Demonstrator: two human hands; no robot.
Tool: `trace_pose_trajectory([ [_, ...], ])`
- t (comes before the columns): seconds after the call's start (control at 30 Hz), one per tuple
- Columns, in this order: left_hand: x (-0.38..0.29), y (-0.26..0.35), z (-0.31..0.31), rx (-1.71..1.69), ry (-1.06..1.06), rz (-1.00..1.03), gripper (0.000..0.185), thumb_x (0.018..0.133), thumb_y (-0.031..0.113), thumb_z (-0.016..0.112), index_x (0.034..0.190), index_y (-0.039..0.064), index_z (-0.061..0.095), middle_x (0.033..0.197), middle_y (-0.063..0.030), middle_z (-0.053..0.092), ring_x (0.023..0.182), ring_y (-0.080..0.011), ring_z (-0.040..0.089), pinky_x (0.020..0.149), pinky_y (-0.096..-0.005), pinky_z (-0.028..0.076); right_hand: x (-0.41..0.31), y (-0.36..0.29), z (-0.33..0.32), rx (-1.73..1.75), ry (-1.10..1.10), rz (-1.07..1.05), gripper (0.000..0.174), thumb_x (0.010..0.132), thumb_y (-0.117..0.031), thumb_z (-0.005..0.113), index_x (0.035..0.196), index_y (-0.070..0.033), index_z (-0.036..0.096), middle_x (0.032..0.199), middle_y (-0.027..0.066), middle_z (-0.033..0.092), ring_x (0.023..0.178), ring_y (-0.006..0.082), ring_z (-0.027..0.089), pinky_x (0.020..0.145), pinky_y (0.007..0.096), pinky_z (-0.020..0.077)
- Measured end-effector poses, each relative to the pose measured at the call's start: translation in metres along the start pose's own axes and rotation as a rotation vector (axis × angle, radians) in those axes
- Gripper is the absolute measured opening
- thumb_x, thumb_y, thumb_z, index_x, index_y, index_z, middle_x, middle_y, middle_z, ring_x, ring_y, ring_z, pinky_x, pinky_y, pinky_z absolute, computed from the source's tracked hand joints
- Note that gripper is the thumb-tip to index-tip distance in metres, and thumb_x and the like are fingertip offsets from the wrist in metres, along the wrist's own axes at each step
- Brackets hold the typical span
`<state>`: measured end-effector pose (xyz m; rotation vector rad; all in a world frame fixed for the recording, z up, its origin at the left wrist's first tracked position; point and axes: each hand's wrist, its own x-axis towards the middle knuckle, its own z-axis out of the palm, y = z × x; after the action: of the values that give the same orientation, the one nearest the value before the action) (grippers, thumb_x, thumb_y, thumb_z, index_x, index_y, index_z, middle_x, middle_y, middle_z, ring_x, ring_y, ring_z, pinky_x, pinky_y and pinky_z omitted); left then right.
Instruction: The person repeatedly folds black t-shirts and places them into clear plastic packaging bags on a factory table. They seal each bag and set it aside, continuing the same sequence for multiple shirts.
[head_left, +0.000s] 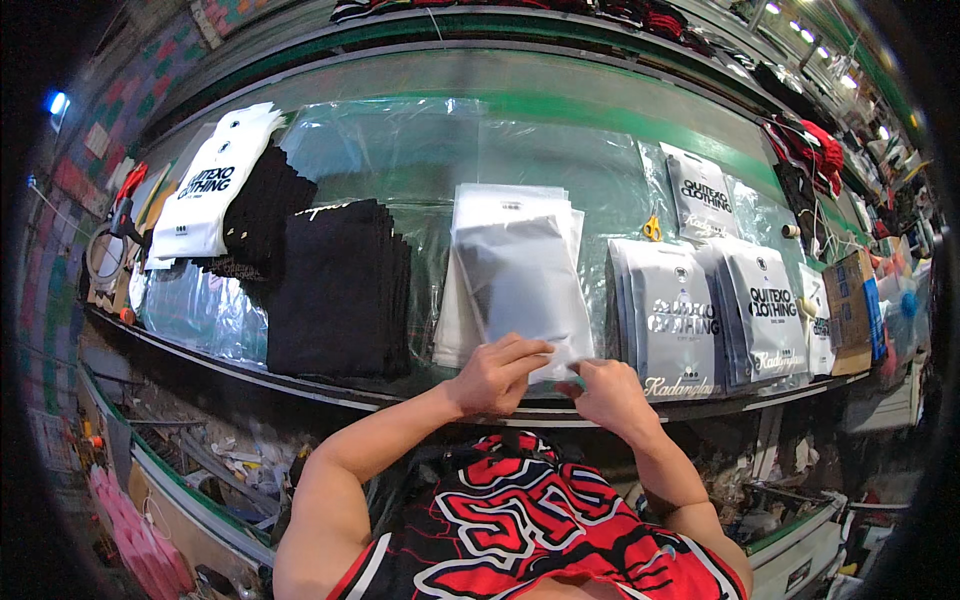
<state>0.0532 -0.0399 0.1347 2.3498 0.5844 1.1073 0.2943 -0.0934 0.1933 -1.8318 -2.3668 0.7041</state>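
Observation:
Before me on the worktable lies a small stack of white-edged plastic garment bags (525, 281), with something dark grey showing through the top one. My left hand (495, 375) has its curled fingers on the near end of the top bag. My right hand (611, 394) pinches the near right corner of that bag, close to the left fingertips. To the left stands a stack of folded black garments (334, 292). Several filled printed bags (667, 315) lie overlapped to the right, with another printed pile (765, 307) beside them.
White printed bags (214, 180) lie at far left beside black cloth (274, 202). Yellow-handled scissors (653, 226) and a single printed bag (701, 187) are behind the right piles. A cardboard box (849, 311) stands at the right end. Clear plastic sheeting (375, 142) covers the green tabletop.

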Motion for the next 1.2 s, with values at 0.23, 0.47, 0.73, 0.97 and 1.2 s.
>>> trace_pose_trajectory([
  [0.23,-0.089,-0.07,0.033,0.147,0.114,-0.959,0.033,0.087,0.001,0.069,0.118,-0.005,0.059,0.101,-0.0198,0.068,0.093,-0.0405,0.068,0.082,-0.0421,0.056,0.051,0.1,0.072,0.142,0.444,0.226,0.028,0.093,-0.026,0.07,0.108,-0.003,0.069,0.091,0.0217,0.075,0.086,0.0462,0.071,0.078,0.0529,0.0566],
  [0.47,-0.124,-0.102,0.046,-0.446,0.11,-1.364,0.031,0.088,0.005,0.077,0.112,-0.004,0.059,0.084,-0.0074,0.065,0.076,-0.0166,0.064,0.066,-0.0341,0.053,0.077,0.14,0.123,0.507,0.275,0.382,0.036,0.091,-0.019,0.075,0.12,0.001,0.065,0.092,0.0218,0.075,0.089,0.0387,0.074,0.081,0.0447,0.0568],
  [0.73,-0.117,-0.101,0.045,-0.657,0.234,-1.425,0.02,0.083,-0.001,0.078,0.092,0.003,0.061,0.071,-0.0006,0.06,0.062,-0.0111,0.056,0.056,-0.0303,0.046,0.085,0.153,0.128,0.638,0.227,0.475,0.039,0.085,-0.012,0.079,0.118,0.004,0.067,0.089,0.0174,0.077,0.085,0.0272,0.075,0.08,0.039,0.0564],
  [0.97,-0.109,-0.1,0.038,-0.575,0.204,-1.435,0.022,0.081,-0.002,0.08,0.089,0.004,0.061,0.073,0.0009,0.058,0.061,-0.0109,0.054,0.055,-0.0305,0.044,0.084,0.148,0.127,0.534,0.291,0.435,0.045,0.083,-0.01,0.078,0.123,0.003,0.062,0.091,0.0168,0.075,0.088,0.0323,0.073,0.083,0.0425,0.0559],
  [1.2,-0.105,-0.1,0.036,-0.619,0.229,-1.448,0.018,0.082,0.002,0.08,0.089,0.003,0.063,0.074,-0.0001,0.059,0.062,-0.0127,0.055,0.056,-0.0305,0.044,0.058,0.046,0.121,0.178,0.445,-0.33,0.054,0.072,-0.02,0.083,0.12,-0.007,0.062,0.135,0.0203,0.055,0.126,0.04,0.053,0.106,0.0535,0.0413],
])
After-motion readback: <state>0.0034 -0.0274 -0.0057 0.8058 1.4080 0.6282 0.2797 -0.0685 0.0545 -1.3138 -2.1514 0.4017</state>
